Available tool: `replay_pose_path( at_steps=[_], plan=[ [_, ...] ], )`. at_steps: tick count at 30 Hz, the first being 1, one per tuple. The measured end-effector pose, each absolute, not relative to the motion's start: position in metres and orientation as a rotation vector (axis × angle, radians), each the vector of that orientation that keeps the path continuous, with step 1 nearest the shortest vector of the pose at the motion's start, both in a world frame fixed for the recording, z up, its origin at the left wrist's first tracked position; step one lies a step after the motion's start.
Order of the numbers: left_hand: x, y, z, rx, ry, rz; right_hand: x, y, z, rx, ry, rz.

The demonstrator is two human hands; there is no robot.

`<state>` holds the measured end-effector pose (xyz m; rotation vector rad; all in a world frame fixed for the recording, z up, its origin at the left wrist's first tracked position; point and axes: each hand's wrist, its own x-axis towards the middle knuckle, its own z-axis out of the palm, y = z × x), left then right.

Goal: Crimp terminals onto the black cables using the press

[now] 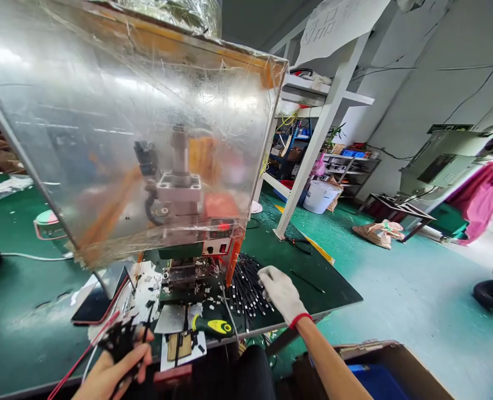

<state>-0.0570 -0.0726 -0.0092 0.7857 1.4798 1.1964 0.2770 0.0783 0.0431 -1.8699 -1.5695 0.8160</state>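
Note:
My bare left hand (125, 364) is closed round a bundle of thin black cables (120, 339) at the lower left. One black piece stands up between its thumb and fingers. My right hand (282, 291), in a white glove with a red cuff, is at the right edge of a pile of black cables (246, 286) with white ends. Its fingers are curled together, and whatever lies under the fingertips is hidden. Between the hands stands a small press (182, 272) behind a cloudy plastic shield (167, 111). In front of it lies a yellow-and-black handled tool (213, 326).
A phone or tablet (100, 300) lies left of the press. Scraps (148, 283) litter the green table (329, 291). A single black cable (307, 281) lies right of my right hand. Below the table edge is a cardboard box (413, 364) with a blue bin (375, 380).

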Motion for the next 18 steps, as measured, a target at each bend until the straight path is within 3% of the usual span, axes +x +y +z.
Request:
replay_pose_path(
  at_steps=[5, 18],
  plan=[
    [-0.014, -0.03, -0.011, 0.937, 1.468, 1.099, 0.255, 0.098, 0.023, -2.179, -2.087, 0.43],
    [-0.013, -0.037, -0.014, 0.956, 1.426, 1.098, 0.254, 0.107, 0.019, -2.089, -2.117, 0.478]
  ],
)
